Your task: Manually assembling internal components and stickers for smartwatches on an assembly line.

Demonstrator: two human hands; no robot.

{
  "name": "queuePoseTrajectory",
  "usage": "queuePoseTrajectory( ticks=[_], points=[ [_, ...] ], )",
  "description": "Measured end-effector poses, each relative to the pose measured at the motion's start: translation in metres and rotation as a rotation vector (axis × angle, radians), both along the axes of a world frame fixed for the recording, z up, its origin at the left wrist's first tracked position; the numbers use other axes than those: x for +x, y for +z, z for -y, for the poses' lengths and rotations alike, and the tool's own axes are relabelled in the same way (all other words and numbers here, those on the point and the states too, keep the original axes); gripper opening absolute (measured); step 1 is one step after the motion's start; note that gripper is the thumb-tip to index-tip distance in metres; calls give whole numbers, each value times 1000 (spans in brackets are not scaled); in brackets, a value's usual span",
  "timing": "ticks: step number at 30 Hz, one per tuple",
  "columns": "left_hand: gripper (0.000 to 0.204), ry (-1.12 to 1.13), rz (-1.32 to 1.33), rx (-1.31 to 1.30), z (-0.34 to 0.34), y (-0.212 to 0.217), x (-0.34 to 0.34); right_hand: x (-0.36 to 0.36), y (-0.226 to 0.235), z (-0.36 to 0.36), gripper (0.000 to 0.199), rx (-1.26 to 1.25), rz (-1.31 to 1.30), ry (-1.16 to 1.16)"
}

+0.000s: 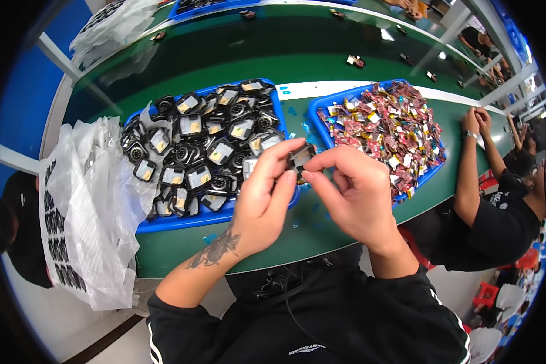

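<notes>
Between my two hands, above the gap separating two blue trays, is a small black smartwatch case (299,159). My left hand (262,197) pinches it between thumb and fingers from the left side. Thumb and forefinger of my right hand (359,191) close on its right edge, partly hiding it; I cannot make out any smaller part in that pinch. Left of my hands, a blue tray (158,227) is heaped with black watch cases (191,124). On the right, another blue tray (315,116) holds a pile of small red circuit boards (400,124) with white and yellow parts.
White plastic film sheets (97,200) hang over the left end of the green table (267,258). Beyond a white rail (327,90) runs a green conveyor belt (224,57) carrying scattered small boards (356,61). A co-worker's arms (467,164) rest at the table's right.
</notes>
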State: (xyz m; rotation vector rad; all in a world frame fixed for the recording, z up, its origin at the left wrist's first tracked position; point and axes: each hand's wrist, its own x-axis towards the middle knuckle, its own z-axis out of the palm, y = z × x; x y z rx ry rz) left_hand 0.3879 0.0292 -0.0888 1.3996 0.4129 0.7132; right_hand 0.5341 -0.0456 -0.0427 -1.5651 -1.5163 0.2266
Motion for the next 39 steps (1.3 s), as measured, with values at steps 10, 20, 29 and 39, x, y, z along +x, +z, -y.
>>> queuePoseTrajectory(
  ticks=[10,20,29,39],
  points=[
    [44,5,167,-214,4,3,6,3,-3,4,12,-94,-220,-58],
    [42,-36,129,-135,2,-3,4,1,2,0,13,-38,-100,-53],
    [43,-46,75,-100,4,0,2,1,1,1,11,-55,-111,-74],
    [39,-99,115,-114,-2,3,3,17,-23,-8,36,26,-409,35]
  ],
)
